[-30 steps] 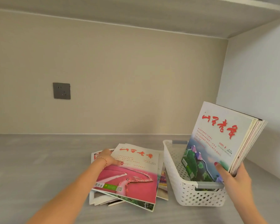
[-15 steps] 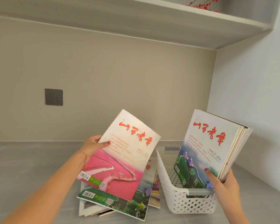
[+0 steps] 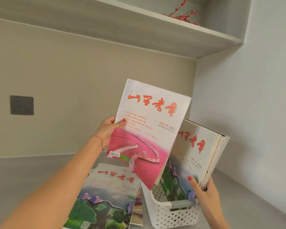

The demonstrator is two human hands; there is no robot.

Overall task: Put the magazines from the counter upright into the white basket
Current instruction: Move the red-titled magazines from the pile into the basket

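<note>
My left hand [image 3: 108, 129] grips the left edge of a pink-and-white magazine [image 3: 147, 129], held up in the air above the left end of the white basket [image 3: 170, 215]. Several magazines [image 3: 198, 156] stand upright in that perforated basket, leaning right, and my right hand [image 3: 203, 192] holds their lower right edge. A pile of magazines [image 3: 106, 195] lies flat on the grey counter [image 3: 23, 179] left of the basket, a green landscape cover on top.
A beige back wall with a grey socket [image 3: 21, 104] runs behind the counter. A pale side wall [image 3: 254, 113] stands close on the right. A shelf [image 3: 139, 27] hangs overhead with red berry twigs [image 3: 182, 15] on it.
My left hand has lifted the pink magazine off the flat pile and carried it up and right over the basket. The right hand keeps holding the upright stack.
</note>
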